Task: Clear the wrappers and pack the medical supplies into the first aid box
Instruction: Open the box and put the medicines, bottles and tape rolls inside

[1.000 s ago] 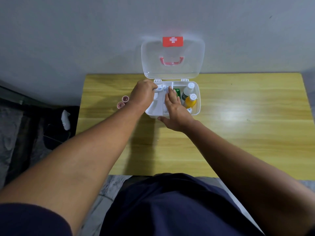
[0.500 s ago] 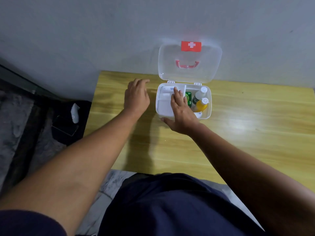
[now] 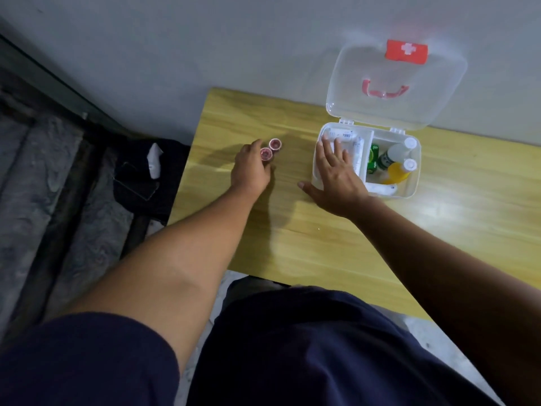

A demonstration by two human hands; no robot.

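Beside the first aid box [image 3: 409, 189], the left hand [image 3: 248, 171] closes on one red-capped roll [image 3: 266, 154] (its twin alongside) — the right hand [image 3: 336, 177], open, flat, steadies the box for loading.

Two tape rolls [image 3: 270, 148] left of the box [image 3: 409, 187] — bottles [image 3: 395, 155] inside.

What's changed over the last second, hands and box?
The left hand left the box and moved left across the table to the two small red-topped rolls, fingers closing around the nearer one. The right hand stayed flat on the box's left compartment. Lid still open, bottles unmoved.
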